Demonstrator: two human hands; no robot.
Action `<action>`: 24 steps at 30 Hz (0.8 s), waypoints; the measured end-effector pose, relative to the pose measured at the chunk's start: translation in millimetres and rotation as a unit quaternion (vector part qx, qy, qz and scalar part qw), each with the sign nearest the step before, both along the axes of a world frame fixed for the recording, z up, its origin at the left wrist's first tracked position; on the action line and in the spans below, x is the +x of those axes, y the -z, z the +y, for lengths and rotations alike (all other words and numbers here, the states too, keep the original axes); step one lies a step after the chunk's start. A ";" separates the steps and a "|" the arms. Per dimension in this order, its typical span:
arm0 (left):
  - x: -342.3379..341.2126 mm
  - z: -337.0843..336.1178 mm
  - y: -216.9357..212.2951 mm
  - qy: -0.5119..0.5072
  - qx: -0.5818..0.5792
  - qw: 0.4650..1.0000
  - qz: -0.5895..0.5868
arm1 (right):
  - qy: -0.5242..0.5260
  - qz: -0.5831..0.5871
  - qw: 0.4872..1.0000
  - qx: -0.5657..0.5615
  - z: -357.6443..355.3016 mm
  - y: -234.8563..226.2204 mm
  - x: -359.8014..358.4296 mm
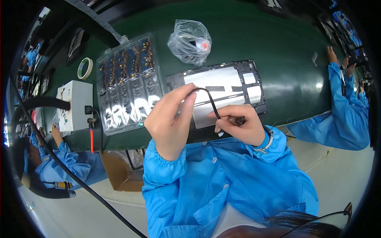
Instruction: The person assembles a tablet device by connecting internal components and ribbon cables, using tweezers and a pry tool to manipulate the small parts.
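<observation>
My left hand (168, 121) is closed in a pinch on one end of a thin black cable (212, 101). The cable arches over to my right hand (244, 126), whose fingers are closed around its other stretch. A small dark piece, perhaps a connector, pokes out of the right fingers, and a little white tip shows below them. Both hands are raised over the near part of a flat black device frame (260, 108) with silvery metal plates, which lies on the green table (293, 83). My left hand hides the frame's left side.
Left of the frame lies a clear tray (152, 93) of small parts. Behind it sits a clear plastic bag (189, 41). Farther left are a tape roll (89, 68) and a white box (78, 105) with a hose. A cardboard box (119, 174) stands below. Co-workers sit at both sides.
</observation>
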State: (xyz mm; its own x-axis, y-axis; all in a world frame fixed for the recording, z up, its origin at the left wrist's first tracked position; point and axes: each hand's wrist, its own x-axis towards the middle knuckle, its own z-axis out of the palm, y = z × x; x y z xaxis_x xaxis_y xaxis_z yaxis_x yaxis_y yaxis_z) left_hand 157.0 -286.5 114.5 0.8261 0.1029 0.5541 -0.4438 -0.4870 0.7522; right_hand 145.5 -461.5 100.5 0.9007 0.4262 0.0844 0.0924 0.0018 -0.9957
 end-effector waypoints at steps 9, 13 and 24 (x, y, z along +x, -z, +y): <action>-0.5 -18.3 -7.5 0.052 -0.028 0.998 0.021 | 0.125 -0.184 0.975 -0.009 8.2 -22.8 24.6; -1.8 -25.1 -5.6 0.064 -0.069 0.996 -0.003 | 0.148 -0.181 0.972 -0.021 12.2 -25.5 20.4; -1.6 -33.7 -0.2 -0.001 -0.160 0.983 -0.090 | 0.214 -0.323 0.922 -0.013 23.6 -20.9 13.1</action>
State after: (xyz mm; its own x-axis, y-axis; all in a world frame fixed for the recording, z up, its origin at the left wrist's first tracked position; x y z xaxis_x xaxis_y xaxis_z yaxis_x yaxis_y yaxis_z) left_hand 155.4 -320.3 114.7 0.7169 0.2981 0.6302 -0.5832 -0.2390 0.7764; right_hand 158.6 -437.9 121.3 0.7528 0.0537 0.6561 0.6523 -0.1952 -0.7324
